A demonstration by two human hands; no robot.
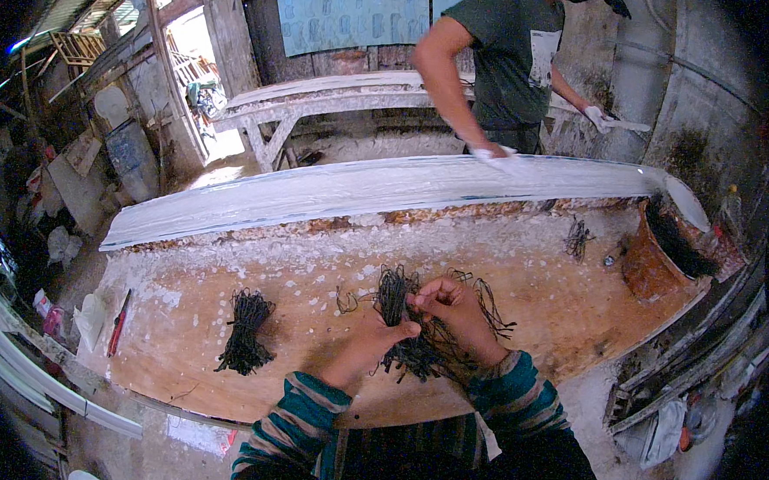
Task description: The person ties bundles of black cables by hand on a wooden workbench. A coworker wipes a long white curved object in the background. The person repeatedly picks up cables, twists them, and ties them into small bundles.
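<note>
In front of me, my left hand (369,341) is closed round a bundle of thin black cords (393,297), looped at the top with loose ends hanging below. My right hand (460,315) presses thumb and fingers together against the bundle's right side; what the pinch holds is too small to make out. Under and beside the right hand lie more loose black cords (495,314) on the wooden tabletop (307,392). To the left sits a second bundle of black cords (247,331), gathered at its middle. A few thin strands (345,302) lie just left of my hands.
A red-and-black slim tool (119,323) lies at the table's left end. At the right, a brown bucket (653,258) holds dark fibres, near a small cord bunch (578,240). Beyond a long white-coated board (317,203), a person (515,69) in white gloves holds a flat pale tool (627,126).
</note>
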